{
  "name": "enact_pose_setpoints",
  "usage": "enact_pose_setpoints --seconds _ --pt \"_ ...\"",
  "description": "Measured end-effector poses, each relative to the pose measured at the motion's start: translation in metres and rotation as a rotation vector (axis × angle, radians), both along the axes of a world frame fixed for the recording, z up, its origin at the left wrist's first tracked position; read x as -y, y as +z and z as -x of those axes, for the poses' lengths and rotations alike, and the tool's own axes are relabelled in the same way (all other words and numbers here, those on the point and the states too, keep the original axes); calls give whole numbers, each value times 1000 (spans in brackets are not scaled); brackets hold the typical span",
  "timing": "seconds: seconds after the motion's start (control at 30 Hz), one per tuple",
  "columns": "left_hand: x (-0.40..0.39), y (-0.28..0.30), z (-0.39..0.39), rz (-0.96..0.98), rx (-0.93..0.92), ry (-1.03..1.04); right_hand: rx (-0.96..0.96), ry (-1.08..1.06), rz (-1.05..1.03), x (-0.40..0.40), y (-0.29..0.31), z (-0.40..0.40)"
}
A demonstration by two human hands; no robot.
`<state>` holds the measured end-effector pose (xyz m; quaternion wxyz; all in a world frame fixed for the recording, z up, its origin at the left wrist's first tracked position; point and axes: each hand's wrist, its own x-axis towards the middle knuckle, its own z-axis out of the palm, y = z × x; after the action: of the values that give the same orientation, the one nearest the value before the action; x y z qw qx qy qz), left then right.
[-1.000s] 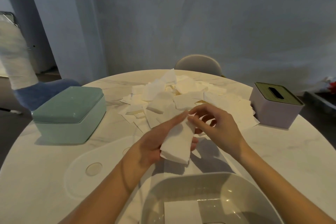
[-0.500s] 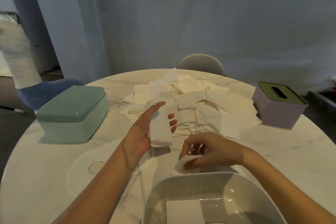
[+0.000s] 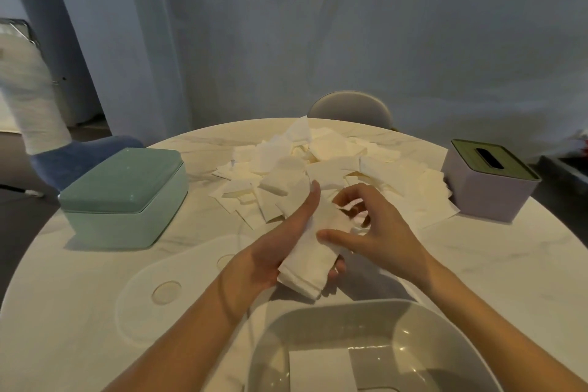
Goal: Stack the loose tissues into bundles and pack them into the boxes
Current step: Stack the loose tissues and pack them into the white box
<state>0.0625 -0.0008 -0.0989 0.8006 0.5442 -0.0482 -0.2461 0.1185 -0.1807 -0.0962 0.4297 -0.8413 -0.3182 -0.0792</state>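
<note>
A: Where's the bundle (image 3: 308, 256)?
B: Lying in the left hand (image 3: 276, 251), thumb straight along its side, above the bench (image 3: 496, 264).
A: And the right hand (image 3: 374, 234)?
B: Its curled fingers (image 3: 351, 197) pinch the bundle's top tissue. Loose tissues (image 3: 334, 169) are heaped just behind.

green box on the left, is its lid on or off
On. The green box sits closed on the table; its darker rounded lid covers the whole top, with only a seam showing above the paler base.
</note>
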Motion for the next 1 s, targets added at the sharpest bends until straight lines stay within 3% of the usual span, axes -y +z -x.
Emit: enact_pose_setpoints --seconds 0.13,0.27,0.43,0.53,0.67,0.7,0.9,1.0 --pt "-1 11 6 -223 52 26 -128 108 49 4 9 0" --pt "-16 9 -1 -538 334 309 -307 73 -15 16 9 2" --pt "-7 -5 -3 -759 527 412 -462 59 -168 44 -20 12" --pt "7 -12 -2 -733 559 511 -535 65 -314 45 -29 17" --pt "34 -14 4 -322 340 703 -492 18 -452 24 -35 19" --pt "38 -15 2 -295 299 761 -490 11 -474 18 -35 20" --pt "44 -25 -13 -464 282 980 -558 123 -588 4 -33 25" --pt "46 -26 -14 -499 283 1011 -443 139 -460 2 -34 24"
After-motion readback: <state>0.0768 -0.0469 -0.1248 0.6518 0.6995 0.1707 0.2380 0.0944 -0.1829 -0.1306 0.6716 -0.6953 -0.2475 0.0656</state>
